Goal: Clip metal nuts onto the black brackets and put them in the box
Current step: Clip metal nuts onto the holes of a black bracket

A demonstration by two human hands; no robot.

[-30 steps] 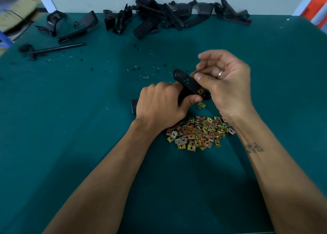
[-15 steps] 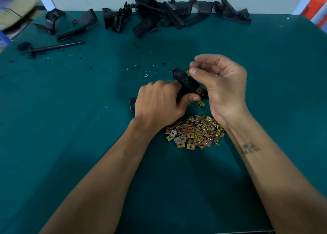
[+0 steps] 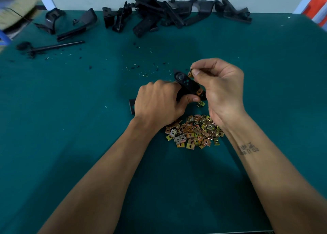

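One black bracket (image 3: 187, 85) is gripped in the curled fingers of the left hand (image 3: 159, 102) above the green table (image 3: 70, 127), its near part hidden under that hand, and one metal nut (image 3: 200, 91) is seen clipped on its right end. A second nut (image 3: 190, 73) is pinched between thumb and forefinger of the right hand (image 3: 221, 88) just beside the bracket's far end, and one loose nut (image 3: 200, 103) lies below the thumb. The pile of nuts (image 3: 194, 132) nearer is too crowded to be counted, the heap of brackets (image 3: 159, 14) at the far edge is tangled, and no box can be made out.
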